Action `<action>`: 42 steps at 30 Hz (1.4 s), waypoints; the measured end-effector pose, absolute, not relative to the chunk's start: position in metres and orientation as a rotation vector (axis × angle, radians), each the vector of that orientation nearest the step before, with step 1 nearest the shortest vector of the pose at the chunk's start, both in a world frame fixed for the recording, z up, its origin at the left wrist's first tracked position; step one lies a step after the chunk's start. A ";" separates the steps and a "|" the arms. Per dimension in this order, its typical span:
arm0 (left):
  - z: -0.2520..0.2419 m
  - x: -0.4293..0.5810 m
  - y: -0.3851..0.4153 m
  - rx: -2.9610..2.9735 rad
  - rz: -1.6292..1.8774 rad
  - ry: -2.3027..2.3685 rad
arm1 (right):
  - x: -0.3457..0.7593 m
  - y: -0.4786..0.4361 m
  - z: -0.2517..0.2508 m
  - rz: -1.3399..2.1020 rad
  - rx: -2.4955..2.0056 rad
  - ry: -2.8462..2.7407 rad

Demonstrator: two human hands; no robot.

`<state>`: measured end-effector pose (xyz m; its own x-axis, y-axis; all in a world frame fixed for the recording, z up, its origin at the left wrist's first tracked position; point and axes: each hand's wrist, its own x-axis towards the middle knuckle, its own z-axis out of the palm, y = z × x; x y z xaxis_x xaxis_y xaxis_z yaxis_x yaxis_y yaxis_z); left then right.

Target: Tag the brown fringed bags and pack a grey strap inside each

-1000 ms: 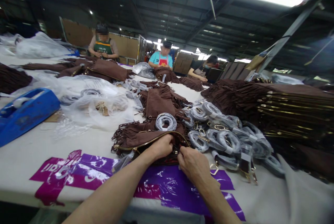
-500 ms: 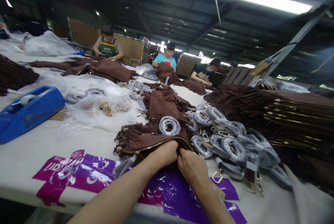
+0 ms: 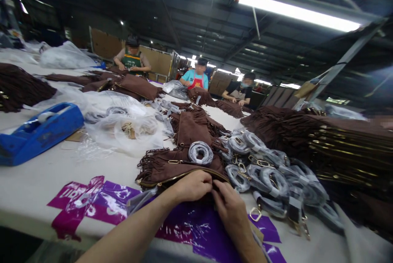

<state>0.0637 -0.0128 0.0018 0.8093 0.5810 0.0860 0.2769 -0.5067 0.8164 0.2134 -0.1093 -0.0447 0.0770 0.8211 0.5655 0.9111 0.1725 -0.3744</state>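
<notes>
A brown fringed bag [image 3: 184,171] lies in front of me with its gold zipper edge toward me. My left hand [image 3: 195,185] is closed with curled fingers on the near edge of the bag, below the zipper. Close beside it, my right hand [image 3: 229,203] also grips that edge near its right end; its fingertips are partly hidden. On top of the bag rests a coiled strap [image 3: 200,152] in clear wrap, with a gold clip to its left. Purple and magenta plastic [image 3: 196,224] is spread on the table under my forearms.
To the right are several wrapped strap coils [image 3: 273,177] with gold clips and a tall stack of brown bags [image 3: 344,140]. A blue tape dispenser [image 3: 43,132] and clear plastic bags [image 3: 123,120] lie left. Several people work across the table, one a person in a red apron [image 3: 198,80].
My hands have shifted slightly down and toward me at the bag's edge, and the near edge now looks flatter. The whole view has tilted up a little.
</notes>
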 end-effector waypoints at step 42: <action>-0.012 0.059 -0.016 2.301 0.999 0.625 | 0.198 -0.110 -0.037 0.684 -1.344 -1.194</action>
